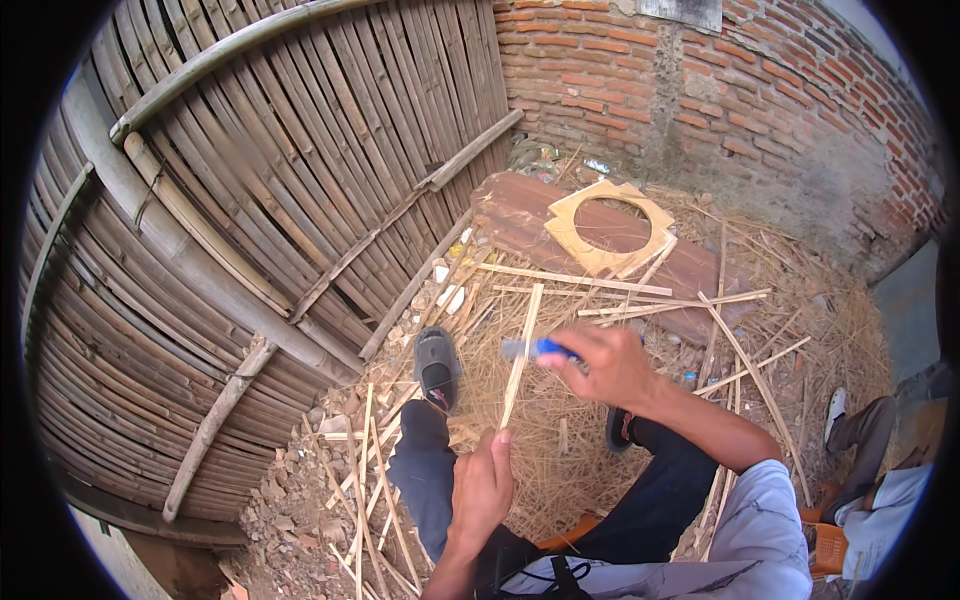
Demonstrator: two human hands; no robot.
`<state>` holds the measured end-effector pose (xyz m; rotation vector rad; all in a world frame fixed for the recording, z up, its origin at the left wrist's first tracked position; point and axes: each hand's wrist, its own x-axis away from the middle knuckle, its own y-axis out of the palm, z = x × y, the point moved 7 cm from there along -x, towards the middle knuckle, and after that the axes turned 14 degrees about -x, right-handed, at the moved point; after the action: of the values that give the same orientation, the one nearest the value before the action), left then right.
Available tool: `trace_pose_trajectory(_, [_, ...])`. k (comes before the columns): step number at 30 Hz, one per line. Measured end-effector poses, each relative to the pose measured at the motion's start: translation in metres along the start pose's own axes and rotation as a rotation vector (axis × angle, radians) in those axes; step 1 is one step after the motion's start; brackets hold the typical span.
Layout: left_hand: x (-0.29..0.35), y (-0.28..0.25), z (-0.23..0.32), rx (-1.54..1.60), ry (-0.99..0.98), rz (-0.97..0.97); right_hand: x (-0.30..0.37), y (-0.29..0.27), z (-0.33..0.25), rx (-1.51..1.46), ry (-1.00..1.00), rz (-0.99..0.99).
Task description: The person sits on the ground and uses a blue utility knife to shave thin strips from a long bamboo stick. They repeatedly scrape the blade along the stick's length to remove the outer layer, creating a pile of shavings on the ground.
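Observation:
A pale, narrow bamboo strip [522, 350] slants upward between my legs, its lower end gripped in my left hand [486, 480] with the thumb along it. My right hand [610, 362] is closed round the blue handle of a utility knife [556, 349]. The knife's grey blade crosses the upper part of the strip, and I cannot tell how deep it sits. Thin shavings [550, 470] cover the ground below both hands.
Bamboo strips [640, 284] lie ahead, and more strips [368, 490] lie at left. A brown board [520, 208] carries a wooden piece with a round hole [562, 222]. A bamboo fence [300, 150] stands left, a brick wall [600, 60] behind. Another person's leg [862, 430] shows at right.

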<state>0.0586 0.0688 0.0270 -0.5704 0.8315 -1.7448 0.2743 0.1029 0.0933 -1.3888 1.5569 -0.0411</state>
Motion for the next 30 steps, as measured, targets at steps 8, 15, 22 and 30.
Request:
trace_pose_trajectory(8, [0.021,-0.011,-0.031,-0.042,-0.064,0.001,-0.023,-0.070,0.057,0.006,0.199,0.287])
trace_pose_trajectory(15, [-0.003,-0.006,-0.017,-0.009,-0.015,0.112,0.010,0.020,-0.017,-0.130,-0.027,-0.110])
trace_pose_trajectory(22, [-0.009,-0.007,0.000,0.006,-0.020,0.134,0.011,0.023,-0.014,-0.112,-0.026,-0.104])
trace_pose_trajectory(30, [0.015,-0.003,-0.010,-0.010,0.004,0.087,-0.020,-0.044,0.056,0.072,0.007,0.321])
